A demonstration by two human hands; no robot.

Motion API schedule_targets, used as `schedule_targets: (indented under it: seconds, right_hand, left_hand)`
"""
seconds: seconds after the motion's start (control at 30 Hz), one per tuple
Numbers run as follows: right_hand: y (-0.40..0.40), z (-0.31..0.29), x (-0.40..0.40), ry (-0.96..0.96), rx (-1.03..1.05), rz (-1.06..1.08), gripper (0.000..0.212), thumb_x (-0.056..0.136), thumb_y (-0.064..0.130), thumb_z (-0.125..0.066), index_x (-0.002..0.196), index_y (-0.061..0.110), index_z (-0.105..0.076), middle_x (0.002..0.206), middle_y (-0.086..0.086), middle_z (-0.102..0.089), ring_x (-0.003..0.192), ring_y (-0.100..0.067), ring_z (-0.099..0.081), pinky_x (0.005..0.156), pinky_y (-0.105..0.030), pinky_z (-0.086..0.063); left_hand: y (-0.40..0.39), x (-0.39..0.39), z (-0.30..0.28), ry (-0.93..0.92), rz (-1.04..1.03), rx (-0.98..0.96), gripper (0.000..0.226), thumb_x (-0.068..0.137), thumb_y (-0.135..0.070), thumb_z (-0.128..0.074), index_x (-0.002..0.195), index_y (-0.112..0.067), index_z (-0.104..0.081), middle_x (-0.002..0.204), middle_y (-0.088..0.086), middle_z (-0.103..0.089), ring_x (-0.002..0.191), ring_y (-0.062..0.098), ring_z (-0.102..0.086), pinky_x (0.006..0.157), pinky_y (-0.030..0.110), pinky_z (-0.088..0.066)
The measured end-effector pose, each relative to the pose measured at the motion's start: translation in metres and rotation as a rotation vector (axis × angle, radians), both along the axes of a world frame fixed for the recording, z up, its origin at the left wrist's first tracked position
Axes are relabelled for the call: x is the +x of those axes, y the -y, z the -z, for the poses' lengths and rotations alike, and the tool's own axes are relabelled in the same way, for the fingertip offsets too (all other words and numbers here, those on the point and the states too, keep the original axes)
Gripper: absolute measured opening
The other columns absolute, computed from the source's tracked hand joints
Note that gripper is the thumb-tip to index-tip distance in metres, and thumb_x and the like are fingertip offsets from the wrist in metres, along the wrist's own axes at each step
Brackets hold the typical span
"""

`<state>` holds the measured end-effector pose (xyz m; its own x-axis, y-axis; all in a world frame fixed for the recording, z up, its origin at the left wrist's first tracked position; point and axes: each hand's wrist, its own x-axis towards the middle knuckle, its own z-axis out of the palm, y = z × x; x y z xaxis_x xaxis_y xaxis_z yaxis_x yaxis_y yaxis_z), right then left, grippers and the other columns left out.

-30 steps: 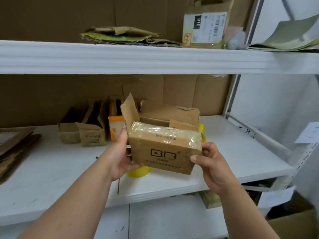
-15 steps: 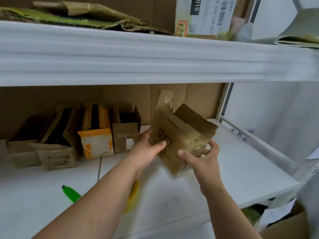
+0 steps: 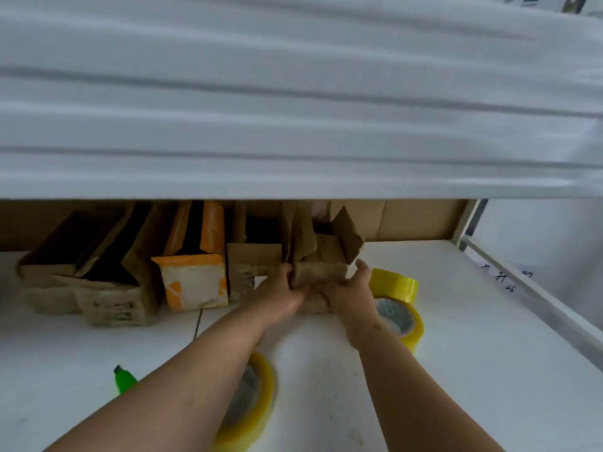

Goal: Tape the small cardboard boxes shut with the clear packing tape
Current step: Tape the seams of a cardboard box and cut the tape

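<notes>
- The broad white front edge of the upper shelf fills the top half of the view and is smeared by blur, hiding everything behind it from ten to two o'clock.
- The small brown cardboard box sits at the centre, on the white lower shelf, at the right end of a row of open cardboard boxes that runs off toward nine o'clock; its tops are cut off by the upper shelf.
- That box is worn and creased, with one flap standing up toward one o'clock; its lower face is hidden by both hands, and any tape on it is too blurred to make out.
- The left hand grasps the box's left front corner, fingers curled onto it.
- The right hand appears to hold the right side, thumb raised along the edge.
- One yellowish roll of clear packing tape lies just at three o'clock of the right hand; a second roll is half covered by the left forearm at six o'clock.
- A green marker-like object lies at seven o'clock, partly hidden by the forearm.
</notes>
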<state>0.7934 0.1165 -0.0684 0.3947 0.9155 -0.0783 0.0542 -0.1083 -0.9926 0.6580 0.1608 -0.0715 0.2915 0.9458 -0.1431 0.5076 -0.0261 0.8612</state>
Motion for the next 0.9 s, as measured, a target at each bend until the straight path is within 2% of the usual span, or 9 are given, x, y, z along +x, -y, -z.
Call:
schedule_targets:
  seconds: [0.1,0.17,0.27,0.37,0.47,0.57,0.77,0.83,0.9]
  right_hand:
    - [-0.011,0.005,0.0,-0.072,-0.029,-0.111,0.096,0.036,0.036,-0.085,0.123,0.03,-0.046,0.123,-0.012,-0.059,0.105,-0.029,-0.065,0.086,-0.05,-0.059]
    - [-0.025,0.013,0.004,-0.087,-0.041,-0.142,0.096,0.036,0.031,-0.087,0.123,0.038,-0.048,0.128,-0.009,-0.052,0.106,-0.028,-0.061,0.085,-0.046,-0.059]
    - [-0.034,0.008,0.007,-0.223,-0.035,-0.239,0.129,0.045,0.011,-0.091,0.152,0.032,-0.022,0.138,-0.013,-0.05,0.119,-0.031,-0.057,0.097,-0.051,-0.053]
    - [-0.034,0.01,0.013,-0.341,-0.046,-0.238,0.114,0.078,-0.009,-0.068,0.157,0.026,0.006,0.145,-0.009,-0.044,0.13,-0.027,-0.047,0.112,-0.047,-0.039]
    - [-0.031,0.016,0.009,-0.112,-0.027,-0.04,0.084,0.089,0.008,-0.063,0.156,0.023,-0.015,0.155,-0.007,-0.029,0.135,-0.029,-0.041,0.106,-0.038,-0.038]
    - [-0.02,0.013,-0.002,0.105,0.067,0.056,0.053,0.088,0.012,-0.061,0.138,0.018,-0.044,0.131,-0.006,-0.041,0.117,-0.03,-0.051,0.095,-0.039,-0.044]
    - [0.007,-0.006,-0.049,0.336,0.17,-0.128,0.034,0.087,0.017,-0.064,0.12,0.023,-0.058,0.118,0.002,-0.05,0.109,-0.022,-0.054,0.094,-0.037,-0.046]
    - [0.017,-0.009,-0.076,0.354,0.193,-0.201,0.031,0.088,0.018,-0.064,0.118,0.023,-0.059,0.115,0.005,-0.052,0.11,-0.018,-0.053,0.094,-0.035,-0.046]
    - [0.025,-0.012,-0.11,0.406,0.232,-0.248,0.026,0.087,0.014,-0.063,0.114,0.017,-0.061,0.109,0.005,-0.056,0.109,-0.018,-0.053,0.089,-0.031,-0.045]
  left_hand:
    - [-0.008,0.002,0.01,-0.082,0.0,0.017,0.07,0.077,-0.04,-0.068,0.142,-0.029,-0.043,0.14,-0.004,-0.053,0.123,0.017,-0.054,0.101,0.035,-0.047]
    - [-0.013,0.004,0.015,-0.062,-0.002,-0.006,0.091,0.063,-0.056,-0.064,0.147,-0.033,-0.037,0.143,0.001,-0.053,0.125,0.021,-0.055,0.101,0.04,-0.048]
    - [-0.001,0.005,-0.001,-0.033,-0.013,-0.045,0.097,0.063,-0.062,-0.06,0.152,-0.044,-0.023,0.144,-0.005,-0.052,0.123,0.023,-0.055,0.097,0.04,-0.05]
    - [0.014,0.004,-0.013,0.01,-0.107,-0.005,0.074,0.093,-0.038,-0.062,0.155,-0.035,-0.022,0.151,-0.002,-0.044,0.132,0.02,-0.048,0.105,0.035,-0.044]
    - [0.025,-0.008,-0.017,0.016,-0.206,0.083,0.056,0.099,-0.027,-0.057,0.151,-0.027,-0.036,0.145,-0.003,-0.051,0.128,0.016,-0.051,0.096,0.025,-0.044]
    - [0.035,-0.03,-0.027,-0.045,-0.32,0.23,0.053,0.098,-0.029,-0.057,0.148,-0.027,-0.041,0.134,-0.006,-0.059,0.115,0.012,-0.057,0.09,0.024,-0.045]
    - [0.058,-0.09,-0.032,-0.03,-0.528,0.268,0.052,0.097,-0.029,-0.058,0.147,-0.023,-0.044,0.137,0.0,-0.056,0.123,0.017,-0.054,0.1,0.032,-0.045]
    - [0.071,-0.117,-0.03,-0.013,-0.578,0.277,0.05,0.096,-0.026,-0.06,0.144,-0.019,-0.047,0.133,-0.001,-0.058,0.121,0.016,-0.055,0.095,0.025,-0.042]
    - [0.087,-0.149,-0.028,-0.004,-0.61,0.302,0.041,0.095,-0.02,-0.061,0.135,-0.014,-0.057,0.113,-0.009,-0.061,0.105,0.011,-0.055,0.08,0.019,-0.037]
